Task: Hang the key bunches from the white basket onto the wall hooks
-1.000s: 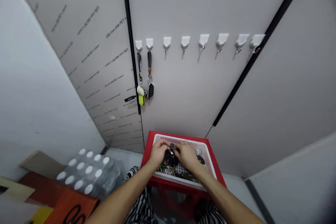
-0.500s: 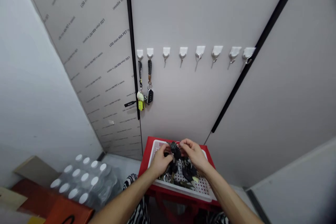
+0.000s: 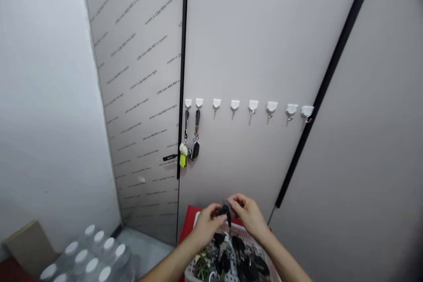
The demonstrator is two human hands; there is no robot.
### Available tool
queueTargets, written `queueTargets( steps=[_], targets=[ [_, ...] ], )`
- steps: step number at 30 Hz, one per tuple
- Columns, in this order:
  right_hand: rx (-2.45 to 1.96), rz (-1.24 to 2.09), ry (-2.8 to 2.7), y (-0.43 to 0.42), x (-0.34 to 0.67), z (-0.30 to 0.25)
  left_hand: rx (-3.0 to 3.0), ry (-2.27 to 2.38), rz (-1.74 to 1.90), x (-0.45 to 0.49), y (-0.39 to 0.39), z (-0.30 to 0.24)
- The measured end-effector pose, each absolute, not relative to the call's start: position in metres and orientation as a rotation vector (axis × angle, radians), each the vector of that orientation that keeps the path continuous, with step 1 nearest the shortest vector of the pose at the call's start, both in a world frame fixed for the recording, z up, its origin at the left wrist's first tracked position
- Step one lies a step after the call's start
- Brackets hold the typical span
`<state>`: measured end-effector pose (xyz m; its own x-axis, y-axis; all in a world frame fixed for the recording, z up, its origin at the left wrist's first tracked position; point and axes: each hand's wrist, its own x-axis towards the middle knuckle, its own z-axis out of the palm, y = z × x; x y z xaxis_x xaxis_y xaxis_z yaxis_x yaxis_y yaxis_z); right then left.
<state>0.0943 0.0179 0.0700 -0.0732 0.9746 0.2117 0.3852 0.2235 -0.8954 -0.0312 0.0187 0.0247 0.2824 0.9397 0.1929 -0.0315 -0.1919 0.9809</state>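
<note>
Above basket (image 3: pixel 194 269): left hand (image 3: pixel 206 224), right hand (image 3: pixel 249 214) pinching black key (image 3: pixel 226 212).

Both bare forearms rise from the lower edge and converge near the middle. The left hand (image 3: pixel 207 222) curls inward, thumb and fingers pinched together at the tips. The right hand (image 3: pixel 249 213) faces it, fingers bent, fingertips (image 3: pixel 231 201) meeting the left's in a shared grip, wrists angled toward each other.
</note>
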Motion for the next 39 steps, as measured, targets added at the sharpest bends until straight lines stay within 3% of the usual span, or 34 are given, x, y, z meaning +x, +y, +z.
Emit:
queueTargets(
  steps=[11, 21, 34, 39],
  targets=[
    [-1.126, 0.81, -1.398, 0.078, 0.06, 0.193, 1.319, 0.839, 1.329, -0.045, 0.079, 0.145],
    [-1.113, 0.408, -1.335, 0.133, 0.035, 0.263, 1.338, 0.995, 1.549, -0.046, 0.118, 0.23],
    [-1.222, 0.222, -1.402, 0.143, 0.044, 0.248, 1.27, 1.157, 1.401, -0.047, 0.128, 0.212],
    [-1.247, 0.259, -1.513, 0.111, 0.068, 0.2, 1.182, 1.144, 1.321, -0.058, 0.104, 0.173]
  ],
)
